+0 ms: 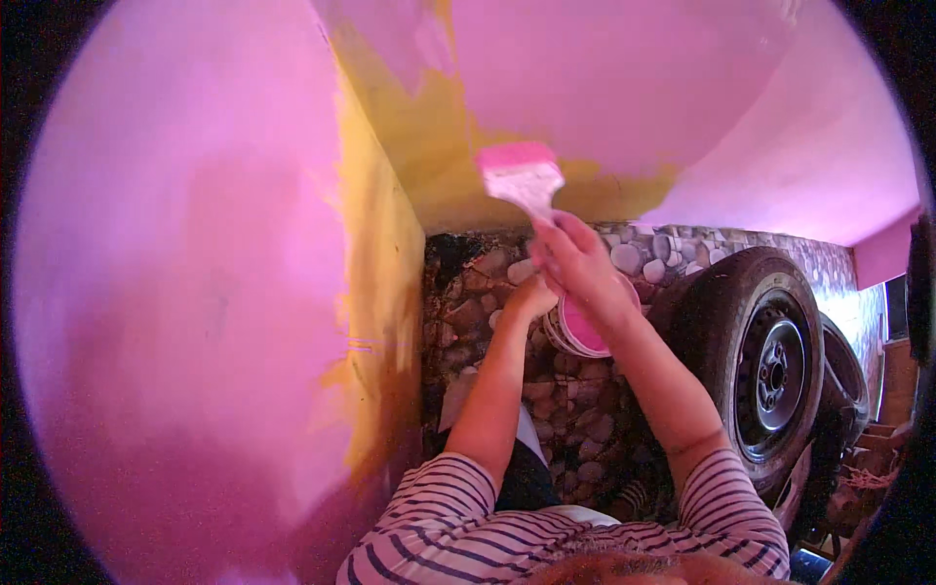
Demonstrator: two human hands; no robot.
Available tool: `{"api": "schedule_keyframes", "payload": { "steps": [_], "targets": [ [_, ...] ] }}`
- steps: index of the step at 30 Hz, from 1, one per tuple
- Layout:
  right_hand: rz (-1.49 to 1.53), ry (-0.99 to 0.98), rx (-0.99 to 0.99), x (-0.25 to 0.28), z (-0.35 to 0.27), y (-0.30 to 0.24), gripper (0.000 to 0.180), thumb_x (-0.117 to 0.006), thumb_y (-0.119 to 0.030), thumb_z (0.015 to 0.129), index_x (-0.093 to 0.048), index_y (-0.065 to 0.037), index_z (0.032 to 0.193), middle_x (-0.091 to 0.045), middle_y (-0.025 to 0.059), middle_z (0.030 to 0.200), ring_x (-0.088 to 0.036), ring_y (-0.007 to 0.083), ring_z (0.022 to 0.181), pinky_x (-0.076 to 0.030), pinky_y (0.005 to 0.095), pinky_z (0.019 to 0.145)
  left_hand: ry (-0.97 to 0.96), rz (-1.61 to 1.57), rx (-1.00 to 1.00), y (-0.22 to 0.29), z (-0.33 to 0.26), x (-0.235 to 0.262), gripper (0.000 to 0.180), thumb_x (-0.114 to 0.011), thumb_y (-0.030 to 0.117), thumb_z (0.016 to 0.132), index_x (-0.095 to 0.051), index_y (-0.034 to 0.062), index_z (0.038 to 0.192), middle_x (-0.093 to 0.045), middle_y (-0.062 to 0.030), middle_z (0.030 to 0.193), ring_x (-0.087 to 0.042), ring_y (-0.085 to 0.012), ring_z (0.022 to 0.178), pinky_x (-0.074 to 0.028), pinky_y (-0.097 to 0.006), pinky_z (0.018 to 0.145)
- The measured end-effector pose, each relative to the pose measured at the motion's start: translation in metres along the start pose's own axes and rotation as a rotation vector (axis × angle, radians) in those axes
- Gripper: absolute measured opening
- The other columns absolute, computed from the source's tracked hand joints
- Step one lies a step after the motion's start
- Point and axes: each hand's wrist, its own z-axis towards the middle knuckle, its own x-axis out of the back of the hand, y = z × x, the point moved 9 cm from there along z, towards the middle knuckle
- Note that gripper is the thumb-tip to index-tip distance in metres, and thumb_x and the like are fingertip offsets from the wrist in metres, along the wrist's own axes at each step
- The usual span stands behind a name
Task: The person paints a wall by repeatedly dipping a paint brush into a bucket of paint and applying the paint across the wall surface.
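Note:
A wide paintbrush (pixel 524 183) with pink-coated bristles points up and away from me. My right hand (pixel 575 255) is closed around its handle, in front of the corner where the walls meet. Below is a white bucket (pixel 560 337) of pink paint, partly covered by my right forearm. At the bucket's far left rim, my left hand (pixel 532 296) is closed on its edge, with some fingers hidden behind my right hand. The brush is slightly blurred.
The left wall (pixel 214 292) and back wall (pixel 624 88) are mostly pink, with yellow patches along their corner and lower edge. A car wheel with a tyre (pixel 721 361) stands close on the right, another behind it. The floor (pixel 585 429) has a stone pattern.

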Motion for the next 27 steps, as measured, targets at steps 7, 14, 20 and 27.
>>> {"api": "schedule_keyframes", "payload": {
  "steps": [7, 14, 20, 27],
  "targets": [
    [-0.049, -0.102, -0.035, -0.046, 0.07, 0.007, 0.027, -0.053, -0.029, 0.096, -0.055, -0.003, 0.089, -0.052, 0.0008, 0.066, -0.04, 0.0081, 0.043, -0.031, 0.0238, 0.04, 0.145, -0.459, -0.208, 0.113, -0.048, 0.038, 0.057, -0.052, 0.047, 0.089, -0.064, -0.003, 0.114, -0.063, -0.0254, 0.117, -0.061, -0.0391, 0.109, -0.046, -0.042, 0.096],
    [-0.038, -0.076, 0.165, -0.109, 0.067, -0.103, 0.028, -0.054, -0.028, 0.095, -0.055, -0.003, 0.082, -0.056, 0.0042, 0.068, -0.044, 0.01, 0.045, -0.032, 0.0274, 0.042, -0.084, -0.018, 0.097, -0.011, 0.013, -0.008, 0.054, -0.053, 0.045, 0.089, -0.067, -0.0061, 0.101, -0.065, -0.029, 0.104, -0.065, -0.0395, 0.099, -0.048, -0.044, 0.09],
    [-0.284, -0.078, 0.626, -0.092, 0.048, -0.206, 0.03, -0.053, -0.03, 0.096, -0.057, -0.002, 0.085, -0.058, 0.0047, 0.068, -0.046, 0.0105, 0.045, -0.036, 0.0285, 0.04, -0.228, -0.117, 0.182, 0.049, -0.01, -0.03, 0.052, -0.051, 0.039, 0.09, -0.066, -0.0101, 0.097, -0.064, -0.0326, 0.102, -0.064, -0.0417, 0.099, -0.049, -0.047, 0.088],
    [-0.46, 0.128, 0.62, -0.073, 0.113, -0.086, 0.039, -0.048, -0.038, 0.099, -0.057, -0.002, 0.088, -0.053, 0.0021, 0.06, -0.046, 0.0097, 0.042, -0.04, 0.0278, 0.039, -0.256, -0.59, 0.175, -0.012, 0.005, -0.065, 0.049, -0.055, 0.038, 0.091, -0.058, -0.0055, 0.113, -0.056, -0.0256, 0.12, -0.053, -0.034, 0.115, -0.043, -0.043, 0.097]
  ]
}}
